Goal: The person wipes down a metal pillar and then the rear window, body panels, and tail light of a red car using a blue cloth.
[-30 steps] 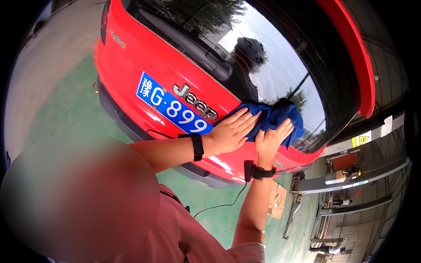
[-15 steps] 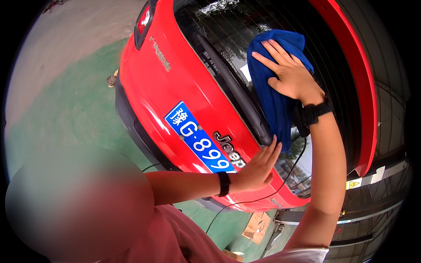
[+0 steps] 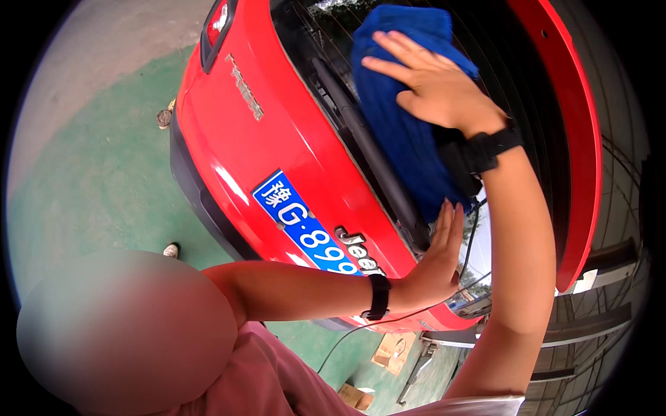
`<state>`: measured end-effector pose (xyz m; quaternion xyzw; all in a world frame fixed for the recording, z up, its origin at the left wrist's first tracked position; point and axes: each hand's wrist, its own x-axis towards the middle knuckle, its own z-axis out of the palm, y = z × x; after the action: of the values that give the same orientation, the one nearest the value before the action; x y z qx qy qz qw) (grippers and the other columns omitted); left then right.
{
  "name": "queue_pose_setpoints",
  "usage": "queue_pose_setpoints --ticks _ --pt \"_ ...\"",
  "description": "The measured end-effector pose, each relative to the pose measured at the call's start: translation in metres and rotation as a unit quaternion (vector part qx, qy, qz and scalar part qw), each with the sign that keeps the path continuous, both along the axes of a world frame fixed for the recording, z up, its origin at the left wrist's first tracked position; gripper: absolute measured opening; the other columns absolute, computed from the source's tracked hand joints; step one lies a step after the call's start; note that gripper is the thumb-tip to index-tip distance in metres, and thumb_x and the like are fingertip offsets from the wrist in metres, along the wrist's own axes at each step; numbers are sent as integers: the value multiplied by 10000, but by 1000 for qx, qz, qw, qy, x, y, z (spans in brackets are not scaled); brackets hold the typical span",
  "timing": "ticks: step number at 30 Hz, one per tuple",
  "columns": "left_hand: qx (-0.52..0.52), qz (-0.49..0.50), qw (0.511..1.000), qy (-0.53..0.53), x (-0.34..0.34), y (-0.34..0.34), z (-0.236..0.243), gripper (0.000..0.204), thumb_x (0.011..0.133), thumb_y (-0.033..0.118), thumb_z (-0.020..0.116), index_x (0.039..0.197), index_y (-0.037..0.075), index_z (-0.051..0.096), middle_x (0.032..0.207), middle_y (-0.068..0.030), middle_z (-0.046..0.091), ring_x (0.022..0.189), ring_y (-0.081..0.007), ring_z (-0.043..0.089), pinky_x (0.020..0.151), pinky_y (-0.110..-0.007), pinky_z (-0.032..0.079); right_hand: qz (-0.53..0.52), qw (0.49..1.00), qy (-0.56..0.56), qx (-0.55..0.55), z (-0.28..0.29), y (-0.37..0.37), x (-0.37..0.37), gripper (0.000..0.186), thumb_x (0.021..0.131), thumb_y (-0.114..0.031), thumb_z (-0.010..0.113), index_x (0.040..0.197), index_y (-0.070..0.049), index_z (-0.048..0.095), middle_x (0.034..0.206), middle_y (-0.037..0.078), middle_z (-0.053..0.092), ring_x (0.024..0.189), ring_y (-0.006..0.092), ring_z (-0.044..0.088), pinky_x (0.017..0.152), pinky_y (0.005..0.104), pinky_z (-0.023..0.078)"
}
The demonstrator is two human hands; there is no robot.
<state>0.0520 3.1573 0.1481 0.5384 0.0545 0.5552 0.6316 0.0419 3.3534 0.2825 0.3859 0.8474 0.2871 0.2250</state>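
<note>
- Green-painted floor (image 3: 90, 187) beneath a red car's tailgate (image 3: 277, 152).
- Right hand (image 3: 433, 87), fingers spread, presses a blue cloth (image 3: 399, 139) flat on the rear window (image 3: 513, 90); the cloth hangs lengthwise toward the wiper (image 3: 361, 145).
- Left hand (image 3: 437, 260), open and empty, braces just below the cloth's lower end.

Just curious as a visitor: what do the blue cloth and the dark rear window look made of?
The blue cloth looks like soft microfibre or terry: matte, fuzzy, hanging in folds. The rear window looks like tinted glass: dark and glossy, mirroring sky and trees.
</note>
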Motion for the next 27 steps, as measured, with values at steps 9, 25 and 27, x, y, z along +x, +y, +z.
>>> queue_pose_setpoints --ticks 9,25,27 --pt "242 90 962 91 39 -25 -21 863 694 -59 529 1440 -111 98 1491 -345 69 1418 -437 105 1147 -461 172 -82 964 151 202 55 -124 140 645 836 -178 454 1460 -301 344 1576 65 159 1454 263 132 1145 414 166" --pt "542 217 778 233 117 -112 -102 410 802 213 596 1155 9 551 1316 -154 491 1269 -289 410 1132 -404 264 -310 568 614 452 -174 -442 375 706 854 -197 403 1510 -85 168 1549 268 9 1444 368 38 1147 397 68" --pt "560 248 749 253 120 -119 -108 372 803 211 594 1123 25 554 1262 -140 520 1204 -277 454 1116 -392 288 -338 592 573 455 -197 -460 381 702 846 -174 446 1493 -52 202 1524 299 95 1422 396 126 1145 408 108"
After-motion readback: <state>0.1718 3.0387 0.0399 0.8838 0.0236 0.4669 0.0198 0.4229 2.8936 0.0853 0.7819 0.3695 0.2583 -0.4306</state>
